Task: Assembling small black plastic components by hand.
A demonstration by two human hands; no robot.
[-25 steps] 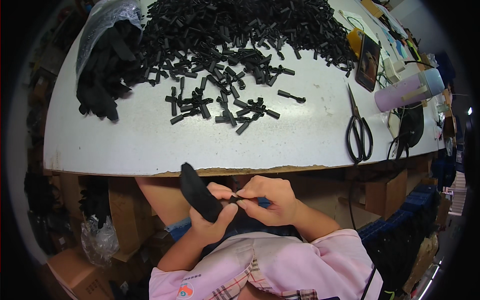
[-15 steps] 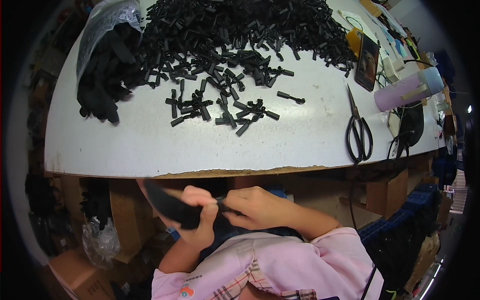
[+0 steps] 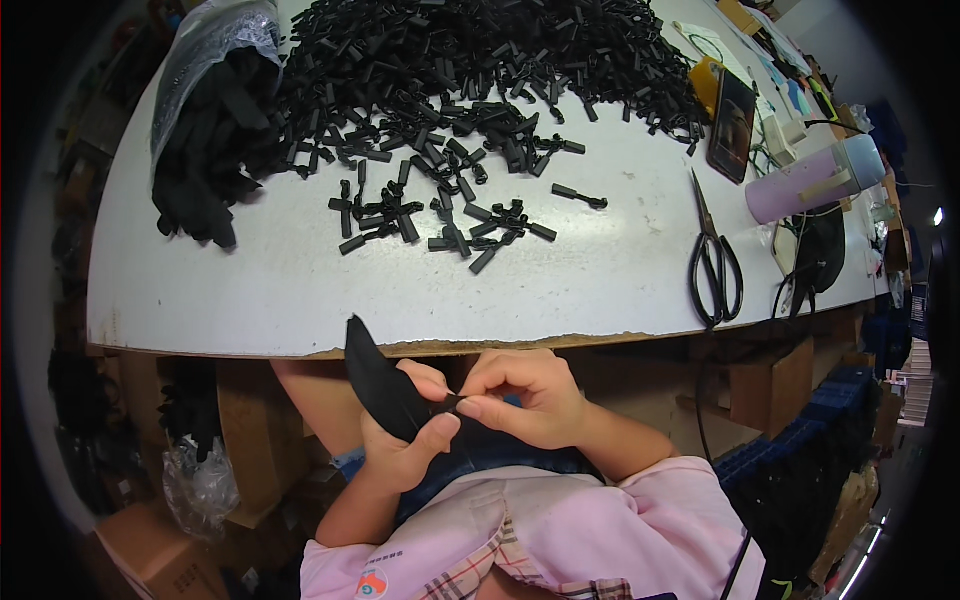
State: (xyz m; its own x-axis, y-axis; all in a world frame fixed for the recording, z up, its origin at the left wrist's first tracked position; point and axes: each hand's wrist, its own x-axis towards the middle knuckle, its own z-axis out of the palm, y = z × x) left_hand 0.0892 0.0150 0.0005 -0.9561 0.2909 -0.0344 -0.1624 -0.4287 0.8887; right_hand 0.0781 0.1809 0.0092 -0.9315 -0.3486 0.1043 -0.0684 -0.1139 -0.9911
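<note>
In front of my lap, just below the table's near edge, my left hand (image 3: 402, 452) is closed around a black fabric strip (image 3: 378, 388). The strip's wide end curves up past that hand and overlaps the table edge. My right hand (image 3: 535, 400) pinches the narrow end between thumb and fingertips. Both hands' fingertips almost meet there; whether a small part is also held between them is too small to tell. Beyond lie small black zipper pulls (image 3: 490, 225) in loose clusters, and a large heap of the same kind (image 3: 480, 60) behind them.
A clear plastic bag (image 3: 225, 25) at the back left spills black fabric strips (image 3: 200, 190) onto the white table (image 3: 250, 300). At right lie black scissors (image 3: 714, 265), a phone (image 3: 733, 125) and a lilac bottle (image 3: 810, 182). Cardboard boxes (image 3: 160, 550) stand below.
The black strip has swung upward, its wide end now over the table edge. My right fingers have shifted into a clearer pinch at its narrow end.
</note>
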